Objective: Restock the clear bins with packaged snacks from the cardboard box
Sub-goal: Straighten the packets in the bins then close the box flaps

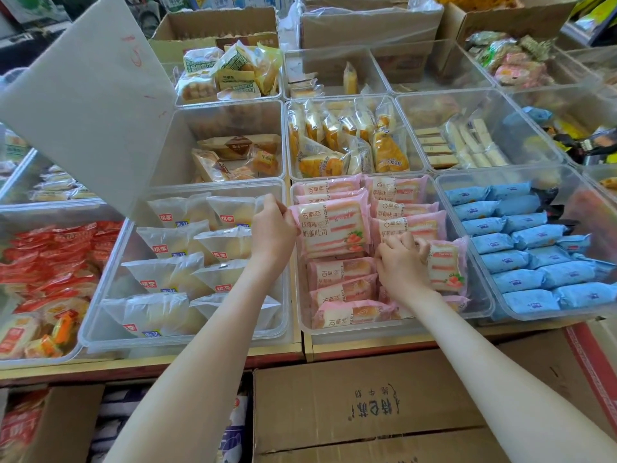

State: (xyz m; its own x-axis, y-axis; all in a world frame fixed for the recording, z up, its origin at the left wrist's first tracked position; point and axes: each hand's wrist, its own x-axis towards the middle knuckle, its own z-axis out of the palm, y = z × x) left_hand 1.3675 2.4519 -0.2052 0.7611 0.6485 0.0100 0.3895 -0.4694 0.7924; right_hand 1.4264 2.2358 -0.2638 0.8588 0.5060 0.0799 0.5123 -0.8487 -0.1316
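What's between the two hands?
In the head view, the pink packet pinched by the left hand spans most of the gap; the right hand grips a second packet on its other side.

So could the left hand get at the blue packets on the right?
Probably not easily: the left hand grips a pink packet, and the right hand lies between it and the blue packets. Their bin is open on top, so the right hand looks better placed.

I'm in a snack shop: rows of clear bins [394, 325] hold packaged cakes [334, 228], with stock cartons [367, 406] below.
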